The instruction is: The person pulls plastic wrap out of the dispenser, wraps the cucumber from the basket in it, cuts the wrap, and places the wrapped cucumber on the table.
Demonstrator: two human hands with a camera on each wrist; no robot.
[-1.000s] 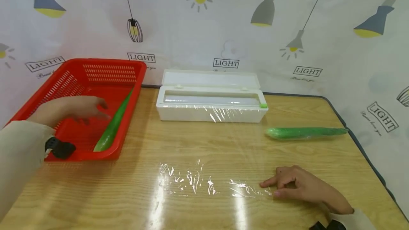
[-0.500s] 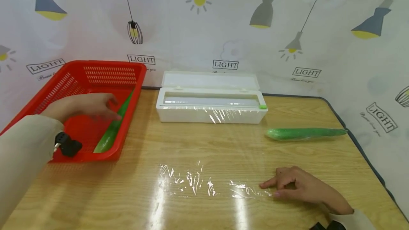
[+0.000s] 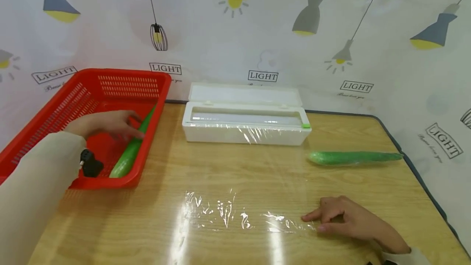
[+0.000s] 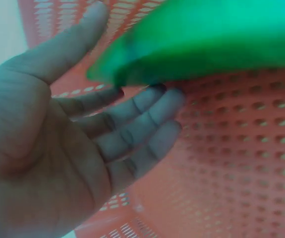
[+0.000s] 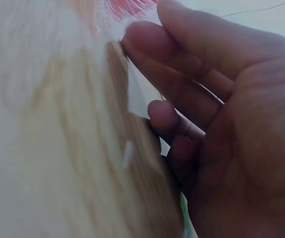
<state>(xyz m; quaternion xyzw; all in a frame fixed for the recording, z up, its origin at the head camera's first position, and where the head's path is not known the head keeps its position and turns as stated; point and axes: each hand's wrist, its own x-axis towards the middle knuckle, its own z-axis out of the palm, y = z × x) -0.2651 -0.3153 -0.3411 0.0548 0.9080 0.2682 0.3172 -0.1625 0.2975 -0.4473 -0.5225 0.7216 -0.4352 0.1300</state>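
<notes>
In the head view my left hand [image 3: 115, 125] reaches into the red basket [image 3: 134, 181], over a long green cucumber [image 3: 126, 160] lying along its right wall. The left wrist view shows the fingers extended and the thumb apart, just beside the tapered end of the cucumber [image 4: 197, 44], not wrapped round it. My right hand [image 3: 347, 220] rests on the table at the right corner of a sheet of clear cling film [image 3: 224, 212], index finger and thumb tips apart. That sheet runs from a white cling film dispenser [image 3: 246, 134] with its lid raised.
A second cucumber [image 3: 355, 158], apparently wrapped in film, lies at the right of the wooden table [image 3: 220, 167]. Behind stands a lamp-patterned backdrop [image 3: 206, 19]. A green slide cutter [image 3: 306, 126] sits at the dispenser's right end.
My left hand has moved rightward inside the basket, from its middle to over the cucumber there. My right hand has stayed at the film's corner. The head view has shifted slightly.
</notes>
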